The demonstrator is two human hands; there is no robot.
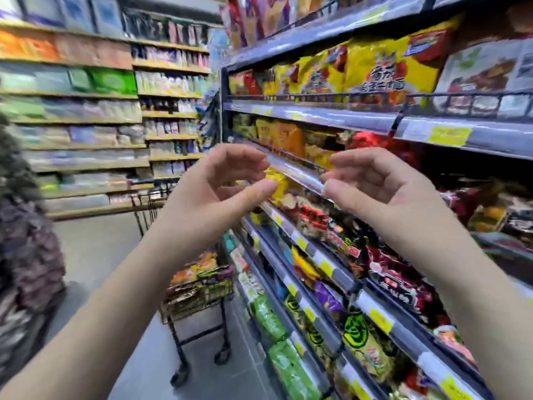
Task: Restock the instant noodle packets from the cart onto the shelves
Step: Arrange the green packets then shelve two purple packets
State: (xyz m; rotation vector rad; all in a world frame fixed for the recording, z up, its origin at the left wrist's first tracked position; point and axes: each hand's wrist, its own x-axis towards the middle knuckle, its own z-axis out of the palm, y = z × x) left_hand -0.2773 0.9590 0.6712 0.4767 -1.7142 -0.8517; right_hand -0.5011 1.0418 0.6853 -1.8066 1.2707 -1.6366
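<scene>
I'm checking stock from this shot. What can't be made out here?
Head view only:
- Far shelves: motion blur, labels unreadable.
- Cart: partly behind the left arm, packet count unclear.
- Price tags: too small and blurred.
- Person at left: cut off by the edge.

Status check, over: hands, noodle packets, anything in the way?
Both empty: left hand, right hand, fingers loosely curled, raised before the shelves. Noodle packets in the cart below. Person at left edge, not between hands and cart.
</scene>
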